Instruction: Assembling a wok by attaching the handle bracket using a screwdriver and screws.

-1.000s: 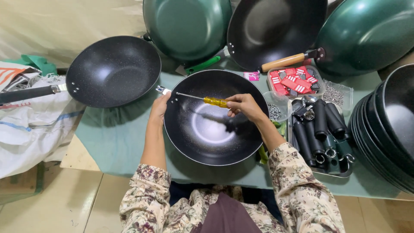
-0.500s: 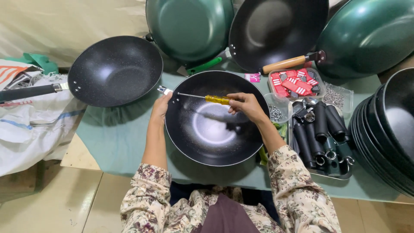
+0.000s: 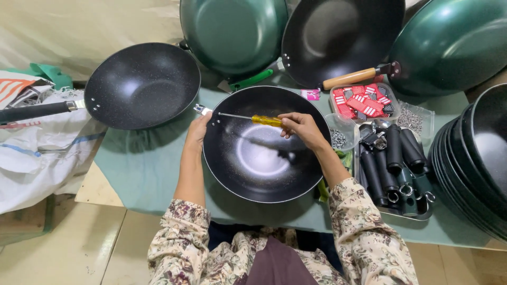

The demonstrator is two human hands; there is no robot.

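The right hand grips a yellow-handled screwdriver pointing toward nine o'clock across a black wok, whose ten o'clock rim the left hand steadies on the green table.

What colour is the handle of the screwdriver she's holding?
Translucent yellow; the screwdriver handle shows clearly in the head view, gripped by the right hand.

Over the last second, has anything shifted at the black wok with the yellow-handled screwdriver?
Nothing visibly changed. The right hand still holds the yellow-handled screwdriver, tip at the black wok's inner rim; the left hand still grips that rim.
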